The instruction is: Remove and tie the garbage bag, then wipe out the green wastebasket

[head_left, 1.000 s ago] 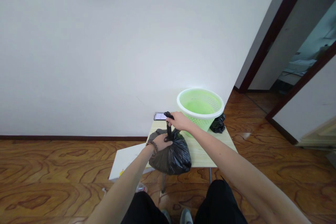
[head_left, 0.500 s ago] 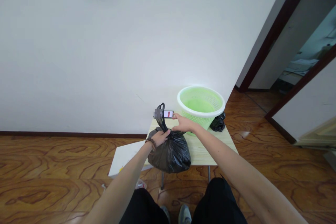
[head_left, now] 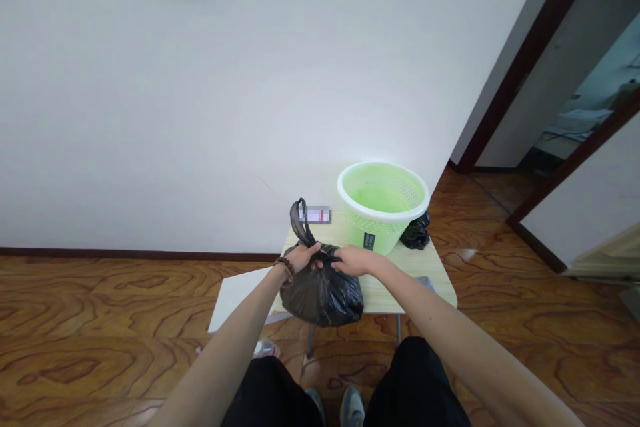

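The right hand point(head_left: 353, 260) had just drawn in from near the phone point(head_left: 317, 215) and pinched the neck of the black bag point(head_left: 330, 300). The left hand point(head_left: 301, 257) gripped it too, so 2 hands apparently controlled the neck. The bag sat near left on the table point(head_left: 383, 293); the basket point(head_left: 387, 235) stood far right.

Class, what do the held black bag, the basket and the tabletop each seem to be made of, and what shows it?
Bag: thin, glossy plastic film, by its creases and highlights.
Basket: likely smooth moulded plastic, by its even colour and regular holes.
Tabletop: pale, streaked like wood grain; real wood or laminate, I cannot tell.
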A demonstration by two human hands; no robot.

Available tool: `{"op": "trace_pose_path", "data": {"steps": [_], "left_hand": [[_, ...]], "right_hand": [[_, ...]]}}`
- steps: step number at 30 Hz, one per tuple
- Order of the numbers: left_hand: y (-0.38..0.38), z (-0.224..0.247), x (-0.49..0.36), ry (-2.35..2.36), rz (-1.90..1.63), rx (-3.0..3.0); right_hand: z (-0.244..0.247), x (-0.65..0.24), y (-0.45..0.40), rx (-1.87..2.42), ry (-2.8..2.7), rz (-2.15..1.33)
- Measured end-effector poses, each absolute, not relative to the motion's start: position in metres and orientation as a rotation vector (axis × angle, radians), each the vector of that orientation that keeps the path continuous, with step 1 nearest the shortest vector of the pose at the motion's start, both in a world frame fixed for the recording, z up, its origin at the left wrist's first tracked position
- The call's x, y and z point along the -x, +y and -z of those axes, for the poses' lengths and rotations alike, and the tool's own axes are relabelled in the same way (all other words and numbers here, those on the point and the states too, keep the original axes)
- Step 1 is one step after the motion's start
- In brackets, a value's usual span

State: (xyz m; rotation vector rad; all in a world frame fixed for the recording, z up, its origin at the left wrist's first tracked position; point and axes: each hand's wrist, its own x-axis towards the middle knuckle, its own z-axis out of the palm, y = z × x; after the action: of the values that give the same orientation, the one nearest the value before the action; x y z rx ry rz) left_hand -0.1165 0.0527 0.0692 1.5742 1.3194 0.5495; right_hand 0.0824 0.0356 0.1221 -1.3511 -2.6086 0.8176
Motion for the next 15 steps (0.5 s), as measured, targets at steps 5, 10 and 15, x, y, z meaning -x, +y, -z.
{"op": "trace_pose_path", "data": {"steps": [5, 10, 15], "left_hand": [[0.056, -0.072, 0.118, 1.283, -0.645, -1.504], [0.06, -0.055, 0.123, 1.21, -0.705, -1.45], [0.063, -0.043, 0.123, 1.189, -0.76, -1.379]], "right_hand": [[-0.134, -0.072, -0.002, 1.269, -2.549, -0.74], [-0.119, -0.069, -0.032, 1.288, -2.56, -0.593], [-0.103, -0.076, -0.041, 1.313, -2.543, -0.662]]}}
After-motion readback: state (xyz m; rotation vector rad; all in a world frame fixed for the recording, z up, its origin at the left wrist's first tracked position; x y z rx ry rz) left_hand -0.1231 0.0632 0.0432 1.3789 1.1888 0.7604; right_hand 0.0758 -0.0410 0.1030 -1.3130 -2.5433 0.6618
